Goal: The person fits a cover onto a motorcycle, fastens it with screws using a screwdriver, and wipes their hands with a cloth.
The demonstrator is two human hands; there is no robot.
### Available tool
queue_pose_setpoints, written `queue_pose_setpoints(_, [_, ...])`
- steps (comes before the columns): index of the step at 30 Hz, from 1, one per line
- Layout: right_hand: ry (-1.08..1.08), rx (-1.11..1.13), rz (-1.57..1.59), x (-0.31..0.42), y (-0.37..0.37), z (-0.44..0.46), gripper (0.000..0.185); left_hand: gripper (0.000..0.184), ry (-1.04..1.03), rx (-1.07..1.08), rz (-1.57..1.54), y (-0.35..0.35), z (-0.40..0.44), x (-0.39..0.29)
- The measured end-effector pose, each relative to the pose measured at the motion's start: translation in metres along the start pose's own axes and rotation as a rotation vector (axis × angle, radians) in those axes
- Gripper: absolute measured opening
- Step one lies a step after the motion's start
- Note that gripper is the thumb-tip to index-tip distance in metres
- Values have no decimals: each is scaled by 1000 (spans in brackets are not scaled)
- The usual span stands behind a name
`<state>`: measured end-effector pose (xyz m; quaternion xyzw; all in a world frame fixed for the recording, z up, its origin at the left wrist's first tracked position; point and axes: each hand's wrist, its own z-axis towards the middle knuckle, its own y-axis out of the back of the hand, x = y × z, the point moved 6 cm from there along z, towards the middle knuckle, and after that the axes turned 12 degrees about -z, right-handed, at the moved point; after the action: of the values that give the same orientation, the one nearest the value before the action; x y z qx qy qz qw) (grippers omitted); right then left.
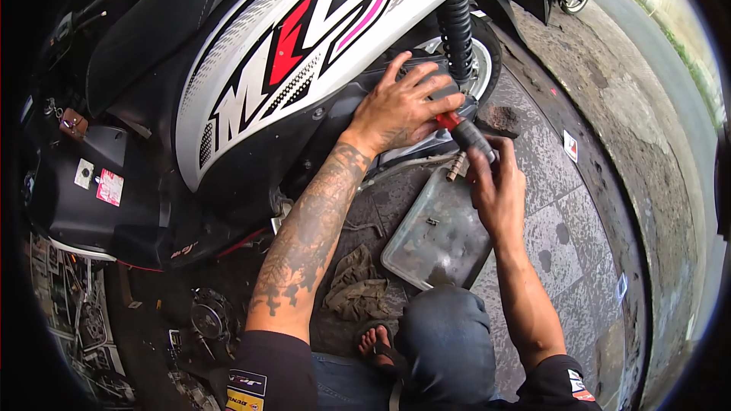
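Observation:
My left hand [403,105] lies over the scooter's engine casing [327,118], its fingers spread; what is under the palm is hidden. My right hand [499,183] is closed around a red and dark grey cylindrical tool [470,138]. The tool's red end points toward my left hand and passes partly beneath it. Just below the tool shows a brass-coloured fitting [457,167]; whether it belongs to the tool I cannot tell. A white and black scooter [251,68] stands in front of me. Beneath my hands is a grey metal tray [411,240] with a small metal part [432,221].
A black shock absorber [455,30] and the scooter's wheel [483,65] are beyond my hands. A crumpled rag [356,285] lies on the tiles beside my foot [375,342]. Round metal part [209,316] and other parts lie at left. A road [674,68] runs at right.

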<state>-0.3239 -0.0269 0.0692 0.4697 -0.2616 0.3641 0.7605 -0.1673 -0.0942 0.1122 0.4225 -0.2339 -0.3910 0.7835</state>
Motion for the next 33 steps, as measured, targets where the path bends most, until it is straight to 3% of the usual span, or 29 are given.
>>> queue_pose_setpoints(1, [-219,158,18,-18,-10,6,34,55,4,-6,4,-1,1,0])
queue_pose_setpoints(4, [-357,184,39,-42,-20,-1,33,52,-12,-12,38,-5,1,1])
queue_pose_setpoints(5, [-168,85,-43,-26,-9,-5,36,52,-14,-2,38,-7,0,1])
queue_pose_setpoints(8, [87,-95,-78,11,4,2,47,49,8,8,50,-5,-3,2])
queue_pose_setpoints(10, [-270,255,-189,-11,-9,7,47,48,-9,-9,56,-4,-1,0])
queue_pose_setpoints(12, [-544,390,299,-41,-32,-4,55,50,-30,-8,47,-3,-1,0])
queue_pose_setpoints(15, [-419,230,281,-29,-25,-1,50,53,-40,24,61,-5,-1,1])
queue_pose_setpoints(16, [-126,2,80,-10,-9,3,46,53,-25,12,49,-4,-1,0])
queue_pose_setpoints(18, [182,-220,-124,15,7,3,43,53,-3,-11,39,0,-1,2])
queue_pose_setpoints(20, [-18,-38,-110,7,4,3,47,51,10,-49,4,-1,0,2])
queue_pose_setpoints(21, [-273,36,26,-2,2,7,47,50,29,-58,2,0,0,2])
queue_pose_setpoints(23, [-557,413,313,-38,-15,2,47,51,-3,-46,27,-4,-1,3])
queue_pose_setpoints(25, [-576,468,330,-40,-23,-5,43,51,-31,-34,52,-6,-2,3])
queue_pose_setpoints(27, [110,-168,-116,4,4,-3,27,50,-27,-67,21,-5,-3,4])
queue_pose_setpoints(29, [130,-76,-191,5,6,1,34,50,3,-42,31,-3,-2,5])
queue_pose_setpoints(30, [75,-50,-263,6,8,1,35,50,15,-14,41,-4,-2,3])
queue_pose_setpoints(32, [-451,394,97,-23,-12,2,52,51,33,-32,30,-7,-2,4])
queue_pose_setpoints(33, [-491,429,409,-32,-23,-1,71,51,22,-34,25,-7,-2,4])
